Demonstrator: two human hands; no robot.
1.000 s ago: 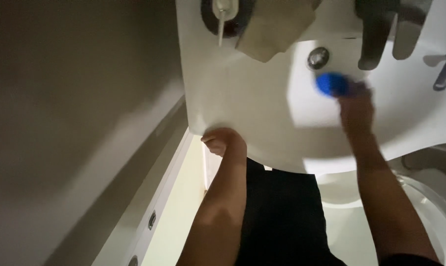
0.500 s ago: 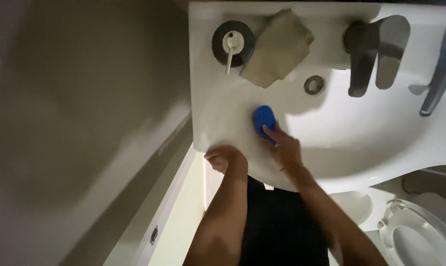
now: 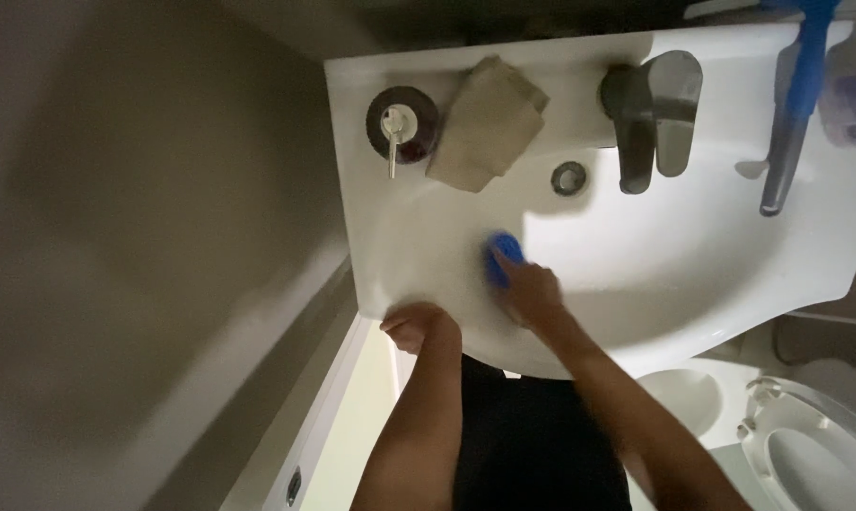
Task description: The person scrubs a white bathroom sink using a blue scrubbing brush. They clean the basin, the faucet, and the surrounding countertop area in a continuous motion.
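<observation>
We took the white sink (image 3: pixel 693 274) as our landmark, since it filled most of the view; left of it rose a dim wall (image 3: pixel 135 237), and below its right corner sat a toilet (image 3: pixel 816 445) with its seat up; on the sink's back ledge stood the tap (image 3: pixel 655 118), a folded beige cloth (image 3: pixel 489 123) to the tap's left, and a round soap pump (image 3: pixel 401 123) further left again; a blue-and-grey tool (image 3: pixel 789 114) lay along the sink's right ledge; the overflow hole (image 3: pixel 569 177) sat just below the ledge, between cloth and tap.

Our left hand (image 3: pixel 419 326) was curled shut over the sink's front rim at its left corner, bracing us; our right hand (image 3: pixel 532 289) was closed around a blue sponge (image 3: pixel 504 257), pressed to the basin's left slope.

As we judged it, the wet slope could let the sponge slip from our fingers towards the drain; a wide stroke up the slope might also knock the cloth or the pump off the ledge.

The sponge's long axis seemed to run from the front rim up towards the ledge, its free end pointing at the cloth; blur kept us from saying more.
</observation>
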